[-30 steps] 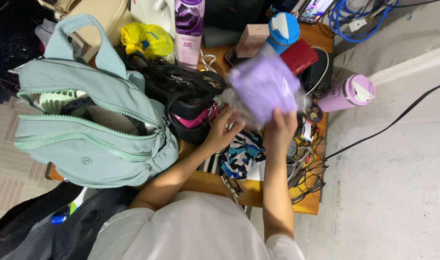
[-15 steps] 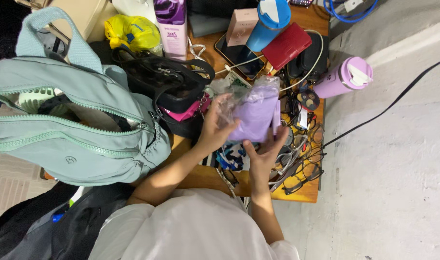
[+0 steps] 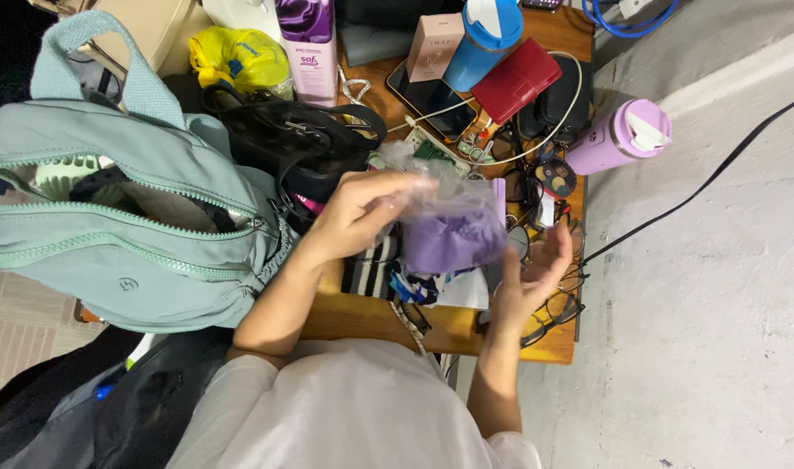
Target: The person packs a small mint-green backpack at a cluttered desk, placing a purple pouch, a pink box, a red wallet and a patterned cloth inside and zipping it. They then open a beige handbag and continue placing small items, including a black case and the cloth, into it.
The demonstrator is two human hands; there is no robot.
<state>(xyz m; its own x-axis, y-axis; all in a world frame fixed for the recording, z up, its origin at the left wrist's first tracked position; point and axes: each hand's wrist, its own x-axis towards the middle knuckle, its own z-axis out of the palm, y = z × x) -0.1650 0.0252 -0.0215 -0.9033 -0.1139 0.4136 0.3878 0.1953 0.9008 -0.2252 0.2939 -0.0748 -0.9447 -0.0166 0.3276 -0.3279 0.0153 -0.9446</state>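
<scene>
The left hand [image 3: 362,213] is pinching, with closed fingers, a clear plastic bag [image 3: 453,226] of purple cloth above the wooden table [image 3: 362,313], while the right hand [image 3: 536,278] is hovering open-fingered at the bag's 4 o'clock, with the teal backpack [image 3: 128,226] lying at 9 o'clock.
</scene>
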